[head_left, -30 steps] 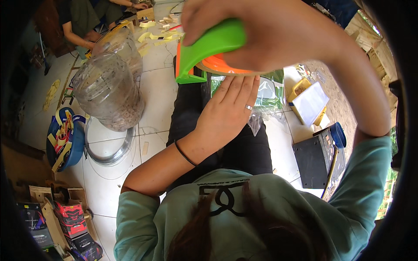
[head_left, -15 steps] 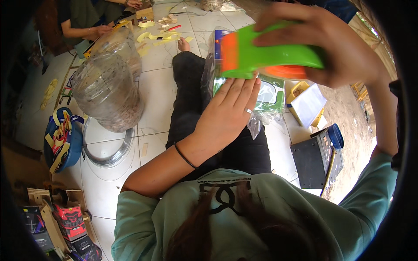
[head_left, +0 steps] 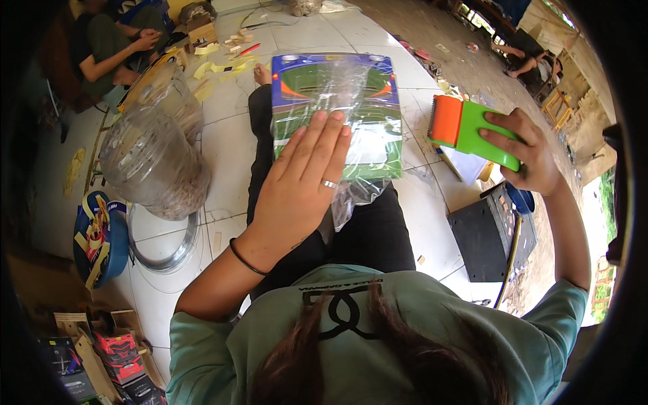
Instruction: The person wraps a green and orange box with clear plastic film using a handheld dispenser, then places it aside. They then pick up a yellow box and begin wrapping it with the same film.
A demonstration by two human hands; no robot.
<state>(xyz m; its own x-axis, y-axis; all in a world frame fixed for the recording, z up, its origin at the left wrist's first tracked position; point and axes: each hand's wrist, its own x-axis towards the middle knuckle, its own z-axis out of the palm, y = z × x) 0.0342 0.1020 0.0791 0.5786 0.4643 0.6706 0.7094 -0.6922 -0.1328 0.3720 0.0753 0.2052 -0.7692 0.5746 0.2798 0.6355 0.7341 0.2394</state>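
Note:
A flat package (head_left: pixel 378 128), green and blue with orange marks and wrapped in clear plastic, rests over my lap. My left hand (head_left: pixel 307 162) lies flat on its front, fingers stretched out together, with a ring on one finger. Loose clear plastic (head_left: pixel 351 202) sticks out below the package's near edge. Off to the right, apart from the package, my right hand (head_left: pixel 530 145) grips a tape dispenser (head_left: pixel 482 135) with a green handle and an orange head. The toothed edge of the dispenser points left.
At left stand large clear plastic jars (head_left: pixel 155 155), a wire coil (head_left: pixel 165 243) and a blue tub (head_left: pixel 101 239) of strips. A black board (head_left: pixel 479 239) and a blue container (head_left: pixel 520 197) lie right. Another person (head_left: pixel 115 54) sits at far left; boxed goods (head_left: pixel 121 358) stand near left.
My right hand has drawn the tape dispenser off the package, to the right and down. The package now shows its full front, and my left hand appears further left on it.

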